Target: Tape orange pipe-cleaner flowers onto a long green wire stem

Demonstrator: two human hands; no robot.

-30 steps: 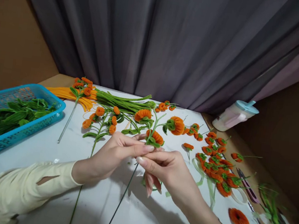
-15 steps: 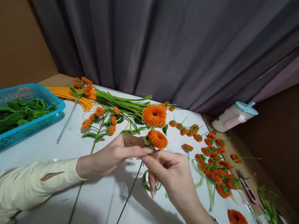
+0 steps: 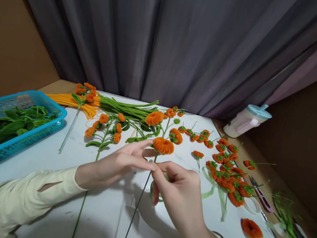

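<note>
My left hand [image 3: 126, 161] pinches a thin dark green stem [image 3: 136, 211] just under its orange flowers. Close beside it, my right hand [image 3: 179, 189] has its thumb and finger closed at the same spot on the stem. Above my fingers the stem carries several orange fuzzy flowers, the nearest a ribbed one [image 3: 163, 146], with another [image 3: 154, 118] higher up on the left and one [image 3: 176, 136] on the right. A green roll of tape is partly hidden behind my right hand. What exactly lies between the fingertips is too small to tell.
A blue basket [image 3: 37, 132] of green leaves stands at the left. Finished flower stems [image 3: 104, 138], green stems [image 3: 127, 108] and yellow strips [image 3: 63, 99] lie behind my hands. At the right are many orange flowers [image 3: 227, 177], scissors [image 3: 262, 195] and a lidded cup [image 3: 247, 122].
The flower stem in my hands has turned and tilted, so more flowers and a green round piece now show. My fingertips have moved slightly down the stem.
</note>
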